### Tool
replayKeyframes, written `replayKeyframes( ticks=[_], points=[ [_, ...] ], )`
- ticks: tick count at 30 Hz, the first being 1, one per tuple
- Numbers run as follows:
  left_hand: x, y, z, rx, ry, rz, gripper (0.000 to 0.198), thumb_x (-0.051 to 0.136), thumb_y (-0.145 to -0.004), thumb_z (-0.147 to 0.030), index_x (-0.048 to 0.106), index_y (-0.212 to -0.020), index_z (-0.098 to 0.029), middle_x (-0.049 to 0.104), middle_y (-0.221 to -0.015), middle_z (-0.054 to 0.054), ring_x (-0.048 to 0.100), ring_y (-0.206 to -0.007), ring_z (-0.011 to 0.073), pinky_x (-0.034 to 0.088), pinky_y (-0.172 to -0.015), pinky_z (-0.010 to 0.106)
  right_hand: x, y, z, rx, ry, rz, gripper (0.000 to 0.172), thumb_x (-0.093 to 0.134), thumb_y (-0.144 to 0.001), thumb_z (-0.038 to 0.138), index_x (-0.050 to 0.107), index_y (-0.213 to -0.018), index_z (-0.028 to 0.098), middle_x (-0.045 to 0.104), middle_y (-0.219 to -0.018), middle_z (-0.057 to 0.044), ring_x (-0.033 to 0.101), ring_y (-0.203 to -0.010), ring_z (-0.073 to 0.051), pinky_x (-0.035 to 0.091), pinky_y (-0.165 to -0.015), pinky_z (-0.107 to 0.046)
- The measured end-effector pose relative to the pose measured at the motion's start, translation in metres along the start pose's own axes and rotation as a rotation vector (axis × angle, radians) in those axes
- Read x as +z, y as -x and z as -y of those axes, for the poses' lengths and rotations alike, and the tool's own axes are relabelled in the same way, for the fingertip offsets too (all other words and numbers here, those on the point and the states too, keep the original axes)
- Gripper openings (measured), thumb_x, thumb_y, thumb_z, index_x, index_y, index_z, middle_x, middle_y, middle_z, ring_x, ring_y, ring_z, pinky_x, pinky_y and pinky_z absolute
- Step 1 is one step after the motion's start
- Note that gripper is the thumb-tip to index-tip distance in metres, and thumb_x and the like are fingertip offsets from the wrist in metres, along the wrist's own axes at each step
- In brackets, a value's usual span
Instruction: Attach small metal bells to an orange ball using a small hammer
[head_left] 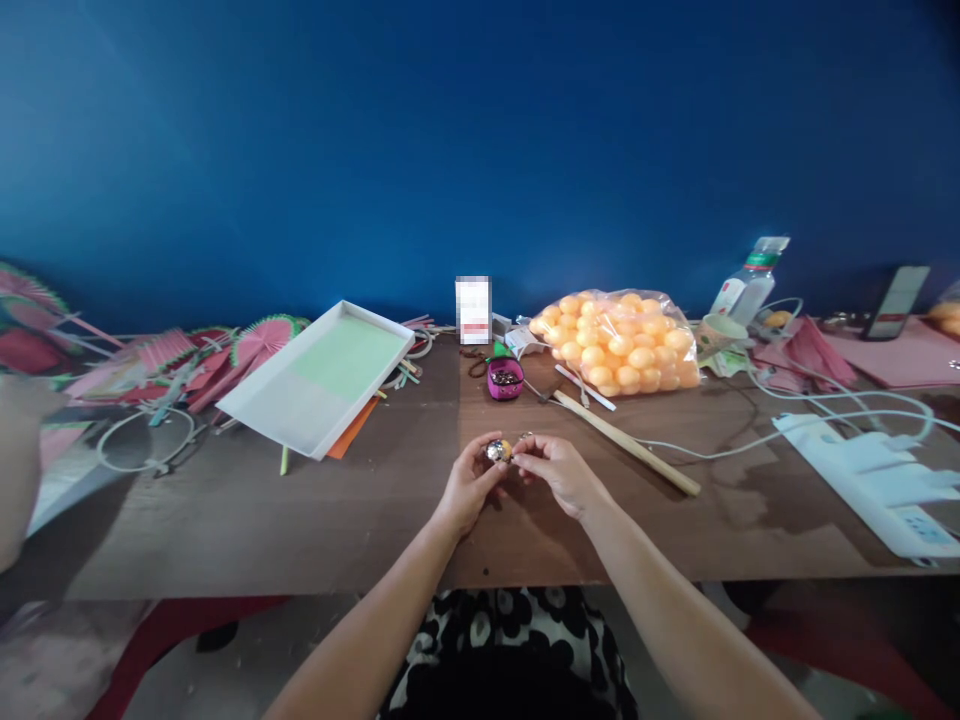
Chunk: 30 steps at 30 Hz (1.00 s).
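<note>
1. Nearest the lens is your black-and-white patterned garment [510,640] at the table [300,530] edge, with both bare forearms reaching out over it.
2. The small ball [499,451], part orange and part shiny silver, is held just above the near middle of the table, between your two hands.
3. Your left hand [466,482] takes it from the left, fingers curled and pinching it.
4. Your right hand [561,470] pinches the ball's right side, thumb and fingertips drawn together on it.
5. Beyond the hands are a pink pot [505,379], a wooden stick [626,442] lying aslant, and a clear bag of orange balls [619,343].
6. To the left, a white tray [322,375] sits tilted. To the right lies a white power strip [877,480].
</note>
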<state>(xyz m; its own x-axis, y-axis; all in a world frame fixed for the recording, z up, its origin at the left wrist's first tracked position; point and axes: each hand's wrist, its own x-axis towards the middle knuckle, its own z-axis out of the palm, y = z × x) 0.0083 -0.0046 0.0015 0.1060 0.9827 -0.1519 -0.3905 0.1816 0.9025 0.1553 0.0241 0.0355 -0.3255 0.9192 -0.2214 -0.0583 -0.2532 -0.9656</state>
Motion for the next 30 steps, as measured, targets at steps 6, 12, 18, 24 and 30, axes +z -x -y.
replayKeyframes(
  ticks=[6,12,18,24,30],
  points=[
    [0.0001,0.0004,0.0015,0.006,-0.017,0.017,0.053,0.068,-0.068,-0.032,0.047,-0.116,-0.022,0.058,-0.092,0.002,0.052,-0.049,0.0042,0.045,-0.04,0.016,-0.0018,-0.0007,-0.0057,-0.003,0.018,-0.003,0.021,0.069,-0.064,0.031,0.062,-0.075,0.015,0.06,-0.062,0.001,0.051,-0.054,-0.009,0.041,-0.054,-0.023],
    [0.0027,0.0019,0.0002,0.007,-0.017,0.008,0.053,0.07,-0.067,-0.031,0.049,-0.115,-0.021,0.058,-0.095,0.003,0.052,-0.052,0.0049,0.045,-0.04,0.015,-0.0036,0.0001,-0.0067,0.004,0.049,0.007,0.02,0.068,-0.065,0.033,0.062,-0.074,0.016,0.059,-0.064,0.001,0.048,-0.052,-0.007,0.038,-0.05,-0.021],
    [0.0023,0.002,-0.0004,0.008,-0.024,0.016,0.054,0.07,-0.066,-0.032,0.049,-0.115,-0.021,0.058,-0.096,0.004,0.052,-0.052,0.0054,0.044,-0.039,0.016,-0.0032,0.0001,-0.0067,0.037,0.054,0.003,0.024,0.069,-0.064,0.037,0.062,-0.074,0.016,0.056,-0.062,0.002,0.047,-0.051,-0.008,0.036,-0.046,-0.02],
    [0.0019,0.0023,-0.0007,0.012,-0.034,0.02,0.052,0.069,-0.068,-0.031,0.049,-0.115,-0.022,0.058,-0.095,0.003,0.053,-0.053,0.0051,0.046,-0.042,0.016,-0.0033,0.0011,-0.0035,0.075,0.034,0.033,0.025,0.069,-0.064,0.037,0.06,-0.073,0.015,0.057,-0.063,0.002,0.049,-0.052,-0.007,0.036,-0.047,-0.019],
    [0.0008,0.002,-0.0003,0.001,-0.053,0.022,0.055,0.068,-0.068,-0.034,0.047,-0.117,-0.022,0.058,-0.096,0.004,0.051,-0.049,0.0046,0.044,-0.039,0.016,-0.003,0.0005,-0.0032,0.098,0.015,0.034,0.028,0.07,-0.062,0.039,0.06,-0.073,0.015,0.057,-0.063,0.002,0.048,-0.052,-0.007,0.036,-0.046,-0.019]
  ],
)
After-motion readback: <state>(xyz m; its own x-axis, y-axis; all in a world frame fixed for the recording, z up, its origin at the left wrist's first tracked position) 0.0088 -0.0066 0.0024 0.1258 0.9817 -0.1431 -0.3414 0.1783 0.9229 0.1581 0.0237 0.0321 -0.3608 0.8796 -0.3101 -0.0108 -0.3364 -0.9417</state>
